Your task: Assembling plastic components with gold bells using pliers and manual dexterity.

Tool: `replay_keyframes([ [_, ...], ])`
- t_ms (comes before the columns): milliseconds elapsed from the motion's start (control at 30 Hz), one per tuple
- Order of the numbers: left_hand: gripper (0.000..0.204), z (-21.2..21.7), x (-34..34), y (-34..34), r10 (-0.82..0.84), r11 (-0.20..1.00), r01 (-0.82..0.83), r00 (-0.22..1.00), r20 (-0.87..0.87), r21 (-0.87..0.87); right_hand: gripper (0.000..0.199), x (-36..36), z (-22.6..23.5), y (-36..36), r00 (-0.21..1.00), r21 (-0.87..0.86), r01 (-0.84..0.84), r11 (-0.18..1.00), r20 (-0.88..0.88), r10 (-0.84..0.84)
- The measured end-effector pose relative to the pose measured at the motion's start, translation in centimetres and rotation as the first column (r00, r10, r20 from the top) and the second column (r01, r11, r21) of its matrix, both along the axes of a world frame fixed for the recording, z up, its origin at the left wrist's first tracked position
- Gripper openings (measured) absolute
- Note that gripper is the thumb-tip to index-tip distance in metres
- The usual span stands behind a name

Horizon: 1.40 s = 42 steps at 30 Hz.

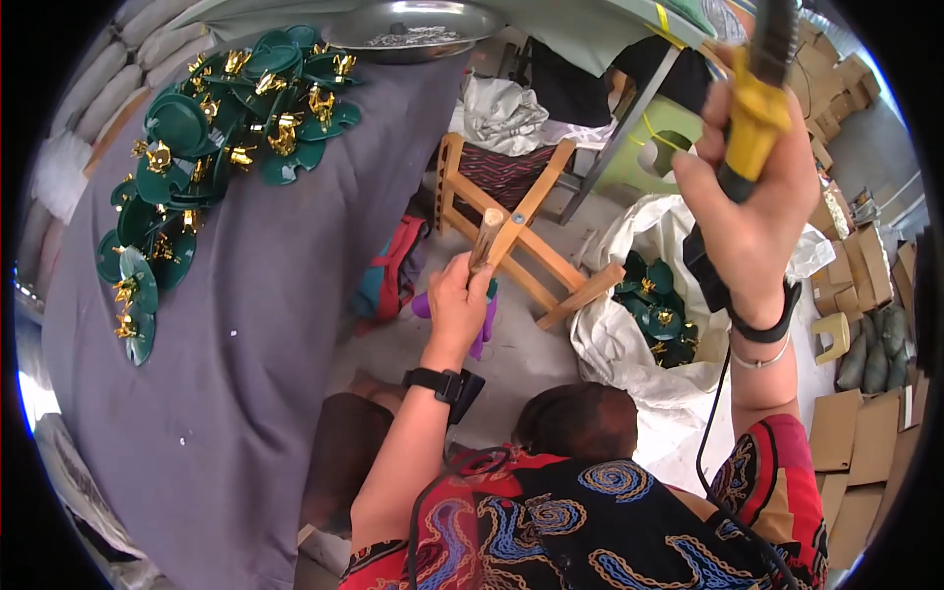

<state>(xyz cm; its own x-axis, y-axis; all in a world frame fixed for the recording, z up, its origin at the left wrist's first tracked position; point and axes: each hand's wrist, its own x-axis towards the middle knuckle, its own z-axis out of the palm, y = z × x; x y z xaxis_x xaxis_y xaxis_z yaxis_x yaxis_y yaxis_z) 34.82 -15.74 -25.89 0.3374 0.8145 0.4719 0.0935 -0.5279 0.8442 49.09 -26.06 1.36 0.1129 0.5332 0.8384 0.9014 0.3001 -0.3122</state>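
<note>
My left hand (456,307) is closed around a short wooden stick (489,236), its pale cut end pointing up and away from me. Just below that fist hang something purple (484,334) and a small bit of dark green, both mostly hidden. Raised high at the right, my right hand (757,197) grips a tool with a yellow and black handle (755,118). The tool's dark upper part is blurred and runs out at the top edge, so its kind is unclear. The two hands are well apart.
A grey cloth-covered table (265,324) at left bears a heap of green discs with gold metal clips (236,108) and a metal bowl (413,49). A wooden folding stool (531,221) stands ahead. A white sack (600,334) holds more green pieces. Cardboard boxes (855,433) line the right.
</note>
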Motion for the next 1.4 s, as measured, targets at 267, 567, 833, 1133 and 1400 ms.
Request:
replay_keyframes([
  [267,0.014,1.0,1.6,-0.4,-0.014,0.999,0.016,0.998,-0.064,0.037,0.045,0.6,-5.8,0.3,0.994,-0.628,0.061,0.776,0.108,0.009],
  [567,0.032,1.9,-1.0,-3.0,-0.135,0.990,0.134,0.991,0.024,0.043,0.051,-4.8,-13.4,1.1,0.924,-0.562,-0.368,0.741,-0.129,0.361],
  [833,0.024,6.6,3.3,-1.9,-0.241,0.948,0.249,0.969,0.060,-0.200,0.063,5.7,-4.6,-8.6,0.980,-0.050,0.182,0.982,-0.074,-0.186],
  [1133,0.055,11.2,13.5,-8.4,-0.553,0.833,0.552,0.833,0.006,0.037,0.053,6.7,-5.1,-15.4,0.765,0.088,-0.157,0.984,-0.619,0.178],
  [1400,0.043,22.6,5.1,-6.9,-0.341,0.785,0.330,0.937,-0.079,0.524,0.094,6.7,-5.2,-11.7,0.095,0.548,-0.538,0.640,-0.715,0.692],
])
